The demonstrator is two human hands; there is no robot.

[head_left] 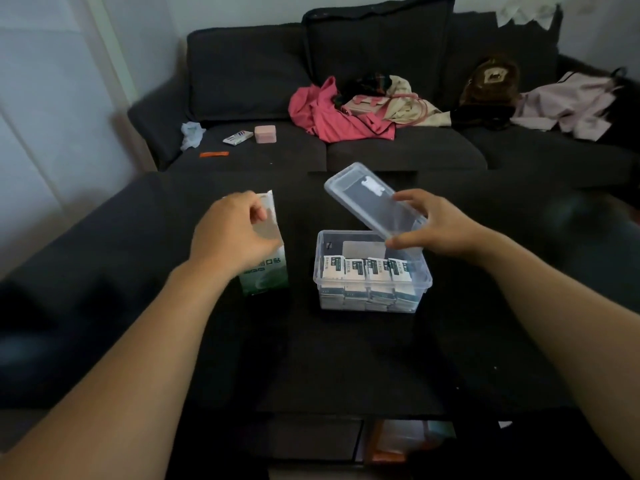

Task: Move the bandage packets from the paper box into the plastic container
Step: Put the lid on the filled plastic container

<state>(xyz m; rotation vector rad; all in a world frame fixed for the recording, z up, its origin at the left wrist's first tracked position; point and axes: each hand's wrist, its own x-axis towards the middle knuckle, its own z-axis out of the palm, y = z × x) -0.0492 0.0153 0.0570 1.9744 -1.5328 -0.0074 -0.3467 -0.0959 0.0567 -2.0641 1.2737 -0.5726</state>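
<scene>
Head | paper box (268,271) upright, long axis vertical | left hand (235,237) grips top

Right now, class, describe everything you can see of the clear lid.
The clear lid is a thin rectangular sheet of see-through plastic with rounded corners, a raised rim and a white patch on it. It is tilted, off the plastic container and above its far right corner. The right hand holds its near end.

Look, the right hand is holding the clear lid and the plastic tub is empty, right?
Not quite. The right hand does hold the clear lid, but the plastic tub is not empty: the head view shows rows of bandage packets inside it.
</scene>
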